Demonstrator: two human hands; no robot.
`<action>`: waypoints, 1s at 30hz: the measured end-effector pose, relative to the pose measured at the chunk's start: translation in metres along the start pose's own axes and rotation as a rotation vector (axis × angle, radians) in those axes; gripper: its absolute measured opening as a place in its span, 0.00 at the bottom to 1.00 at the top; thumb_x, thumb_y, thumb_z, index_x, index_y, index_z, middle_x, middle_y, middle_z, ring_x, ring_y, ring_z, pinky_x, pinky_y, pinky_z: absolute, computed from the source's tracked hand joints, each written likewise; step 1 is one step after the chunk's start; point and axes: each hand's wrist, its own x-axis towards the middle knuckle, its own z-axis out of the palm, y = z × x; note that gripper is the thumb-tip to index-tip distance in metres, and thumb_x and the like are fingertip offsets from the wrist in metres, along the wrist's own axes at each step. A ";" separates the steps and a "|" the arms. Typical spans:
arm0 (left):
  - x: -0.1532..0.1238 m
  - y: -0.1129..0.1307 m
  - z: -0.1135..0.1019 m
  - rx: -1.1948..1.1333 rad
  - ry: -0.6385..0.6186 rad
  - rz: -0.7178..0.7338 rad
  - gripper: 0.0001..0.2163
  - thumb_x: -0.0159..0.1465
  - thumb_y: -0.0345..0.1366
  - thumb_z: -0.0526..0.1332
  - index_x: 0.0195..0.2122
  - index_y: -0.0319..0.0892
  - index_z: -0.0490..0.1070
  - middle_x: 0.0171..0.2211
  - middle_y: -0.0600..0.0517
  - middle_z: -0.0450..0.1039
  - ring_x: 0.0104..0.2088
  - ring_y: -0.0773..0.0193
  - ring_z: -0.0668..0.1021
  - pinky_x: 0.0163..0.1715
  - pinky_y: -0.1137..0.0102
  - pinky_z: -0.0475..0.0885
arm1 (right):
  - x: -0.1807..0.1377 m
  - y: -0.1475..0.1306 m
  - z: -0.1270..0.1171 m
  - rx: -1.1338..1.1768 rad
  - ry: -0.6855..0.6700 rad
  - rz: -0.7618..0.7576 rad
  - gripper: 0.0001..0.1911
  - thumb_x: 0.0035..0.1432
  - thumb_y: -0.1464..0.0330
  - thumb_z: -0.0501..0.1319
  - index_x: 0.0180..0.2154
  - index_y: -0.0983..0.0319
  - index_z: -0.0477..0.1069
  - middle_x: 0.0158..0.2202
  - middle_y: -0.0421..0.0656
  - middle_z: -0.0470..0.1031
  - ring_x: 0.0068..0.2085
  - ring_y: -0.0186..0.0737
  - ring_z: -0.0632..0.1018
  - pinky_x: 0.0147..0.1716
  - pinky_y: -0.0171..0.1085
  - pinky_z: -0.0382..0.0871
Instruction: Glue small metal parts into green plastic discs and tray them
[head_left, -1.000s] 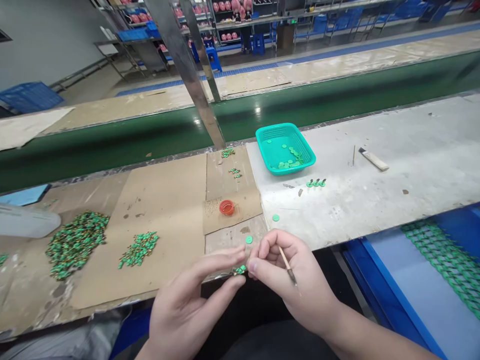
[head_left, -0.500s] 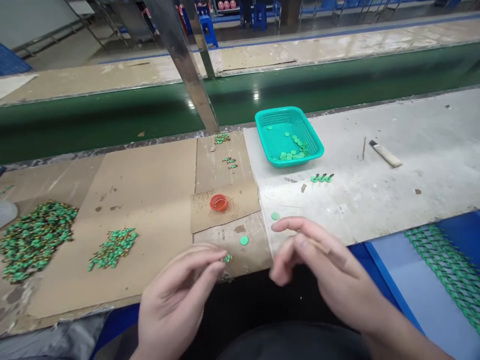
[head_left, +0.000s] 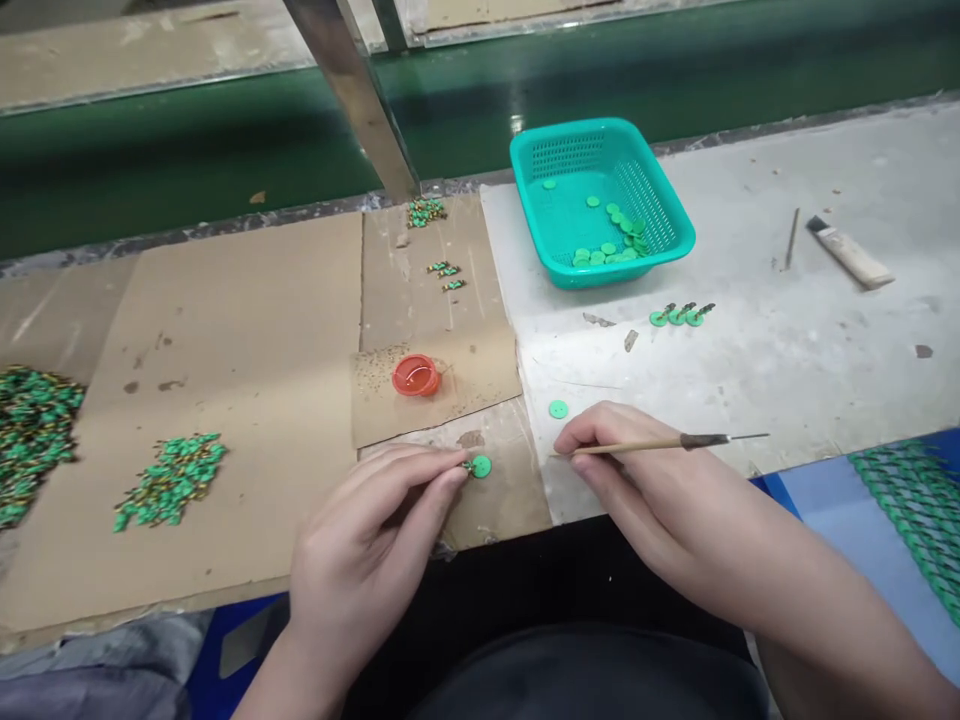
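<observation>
My left hand (head_left: 382, 530) pinches a small green-and-gold piece (head_left: 469, 466) between thumb and forefinger. The piece meets the edge of a round green disc (head_left: 482, 467) on the brown board; whether they are joined I cannot tell. In my right hand (head_left: 637, 480), thumb and forefinger grip a thin wooden stick (head_left: 637, 446) with a dark collar and a narrow metal end pointing right. Its other tip points left, toward the disc. Just above the right fingertips, another green disc with small holes (head_left: 558, 409) lies on the white sheet. A small red cup (head_left: 416, 375) of liquid stands beyond my left hand.
A teal basket (head_left: 529, 215) holds several green discs. Three discs with pieces attached (head_left: 677, 316) lie in front of it. Piles of green-and-gold pieces (head_left: 171, 480) are at left. A flat brush (head_left: 851, 254) lies at right. A metal post (head_left: 360, 110) rises behind the table.
My left hand has brought the small piece to the green disc. The stick, mostly hidden in my right hand before, now shows between thumb and forefinger. The view has tilted down.
</observation>
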 end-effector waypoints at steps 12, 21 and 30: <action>-0.001 -0.002 -0.001 0.045 -0.025 0.011 0.09 0.77 0.35 0.73 0.53 0.58 0.88 0.48 0.58 0.90 0.47 0.58 0.89 0.55 0.62 0.85 | 0.001 0.020 0.031 0.088 0.266 -0.102 0.07 0.84 0.70 0.61 0.47 0.56 0.75 0.42 0.42 0.86 0.44 0.42 0.88 0.50 0.40 0.84; 0.001 -0.003 -0.001 0.065 -0.050 0.072 0.08 0.76 0.34 0.73 0.52 0.56 0.87 0.47 0.57 0.90 0.45 0.59 0.89 0.54 0.62 0.85 | 0.003 0.019 0.027 0.090 0.271 -0.137 0.10 0.84 0.69 0.62 0.43 0.57 0.76 0.39 0.41 0.86 0.40 0.39 0.87 0.43 0.38 0.81; 0.006 0.001 0.003 0.071 -0.005 0.168 0.10 0.74 0.28 0.74 0.48 0.54 0.88 0.44 0.58 0.91 0.42 0.63 0.90 0.51 0.66 0.86 | 0.002 0.024 0.031 -0.031 0.254 -0.259 0.12 0.85 0.67 0.61 0.42 0.58 0.75 0.39 0.44 0.86 0.40 0.43 0.86 0.42 0.41 0.78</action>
